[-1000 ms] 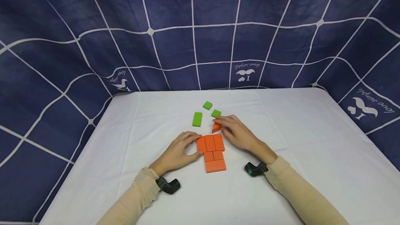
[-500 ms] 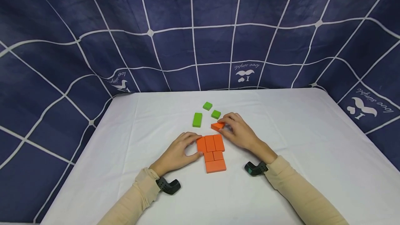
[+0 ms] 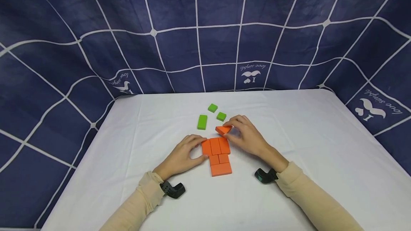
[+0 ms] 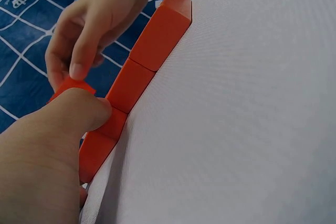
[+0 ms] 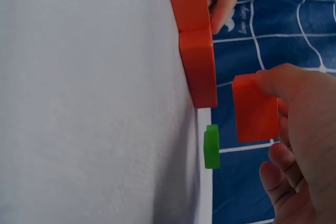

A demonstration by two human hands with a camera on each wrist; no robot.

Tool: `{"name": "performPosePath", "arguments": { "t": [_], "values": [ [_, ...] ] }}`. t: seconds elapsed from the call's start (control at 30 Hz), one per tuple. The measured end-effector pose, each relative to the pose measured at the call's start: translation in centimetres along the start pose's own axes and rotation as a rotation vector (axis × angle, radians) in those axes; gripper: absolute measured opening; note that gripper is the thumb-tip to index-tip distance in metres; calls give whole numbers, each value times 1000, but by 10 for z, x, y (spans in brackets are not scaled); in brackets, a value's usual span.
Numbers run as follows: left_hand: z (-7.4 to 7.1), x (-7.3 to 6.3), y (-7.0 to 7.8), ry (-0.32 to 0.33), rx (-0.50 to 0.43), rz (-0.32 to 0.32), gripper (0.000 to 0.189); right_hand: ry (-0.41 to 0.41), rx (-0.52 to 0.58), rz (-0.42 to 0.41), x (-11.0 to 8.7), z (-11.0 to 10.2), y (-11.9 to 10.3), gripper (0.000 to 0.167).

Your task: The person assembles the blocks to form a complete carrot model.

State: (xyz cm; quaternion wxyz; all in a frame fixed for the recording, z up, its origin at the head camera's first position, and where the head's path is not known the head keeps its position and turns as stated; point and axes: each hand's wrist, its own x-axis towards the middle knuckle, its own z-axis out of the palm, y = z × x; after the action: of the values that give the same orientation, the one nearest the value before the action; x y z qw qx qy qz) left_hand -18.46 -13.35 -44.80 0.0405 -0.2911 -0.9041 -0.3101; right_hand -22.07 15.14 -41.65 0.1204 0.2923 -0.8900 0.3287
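Several orange blocks lie side by side on the white cloth in the head view: three upright rectangles on top, two small squares under them, and a wide orange rectangle nearest me. My left hand holds the leftmost orange rectangular block between its fingers at the far edge and thumb at the near edge. Just beyond the row, my right hand pinches an orange triangular block between thumb and fingers. In the right wrist view this triangular block shows one flat side and is apart from the row.
Beyond the orange blocks lie a green rectangular block and two small green blocks, one green block farther back and another green block close to the right fingertips. A dark blue gridded curtain hangs around the table.
My right hand has turned the orange triangular block, so its long edge now lies across the far side and a point faces me. My left hand has stayed at the leftmost block.
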Motion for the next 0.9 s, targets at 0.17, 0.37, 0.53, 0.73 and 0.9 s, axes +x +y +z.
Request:
{"name": "performPosePath", "arguments": {
  "t": [0.17, 0.37, 0.53, 0.73, 0.9],
  "values": [
    [-1, 0, 0, -3, -1, -4, 57, -33, 59, -6, -8, -7, -9, 28],
    [-1, 1, -1, -4, -2, -5, 57, -81, 124, -32, -19, -14, -19, 28],
    [-1, 1, -2, -1, 6, -3, 57, -127, 176, -97, -30, -16, -24, 29],
    [-1, 0, -2, 3, 1, 4, 57, -216, 226, -153, -41, -16, -32, 31],
    [0, 0, -2, 5, -3, 9, 57, -291, 266, -207, -48, -16, -39, 30]
  ]
}}
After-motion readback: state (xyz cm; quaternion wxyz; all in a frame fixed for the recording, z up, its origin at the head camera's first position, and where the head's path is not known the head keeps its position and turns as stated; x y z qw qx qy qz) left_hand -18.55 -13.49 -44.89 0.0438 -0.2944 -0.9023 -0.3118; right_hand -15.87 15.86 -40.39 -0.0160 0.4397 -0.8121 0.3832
